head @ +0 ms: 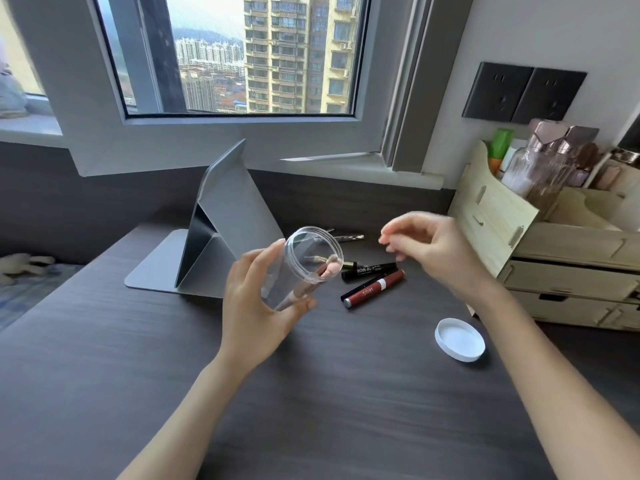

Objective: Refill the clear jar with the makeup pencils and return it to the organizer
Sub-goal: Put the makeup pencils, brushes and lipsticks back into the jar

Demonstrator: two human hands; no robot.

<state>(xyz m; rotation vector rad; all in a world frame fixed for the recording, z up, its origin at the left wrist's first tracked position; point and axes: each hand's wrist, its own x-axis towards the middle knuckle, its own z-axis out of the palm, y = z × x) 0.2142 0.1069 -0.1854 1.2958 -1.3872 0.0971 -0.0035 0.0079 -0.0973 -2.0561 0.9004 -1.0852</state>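
My left hand [258, 303] grips the clear jar [301, 268], tilted with its open mouth toward the upper right. A pink item lies inside it. My right hand [426, 244] hovers above and to the right of the jar's mouth, fingers loosely curled and nothing visibly in them. On the dark desk lie a black brow pencil [369, 270], a thin black pencil [360, 289] and a dark red tube [375, 293]. Slim metallic items [348, 238] rest farther back. The white lid [460, 339] sits upside down to the right. The wooden organizer [561, 251] stands at the far right.
A folded grey tablet stand [221, 220] rises behind the jar on the left. Bottles and jars [547, 161] fill the organizer's top. A window frame [214, 147] overhangs the desk's back edge, and wall sockets [523, 93] sit above the organizer.
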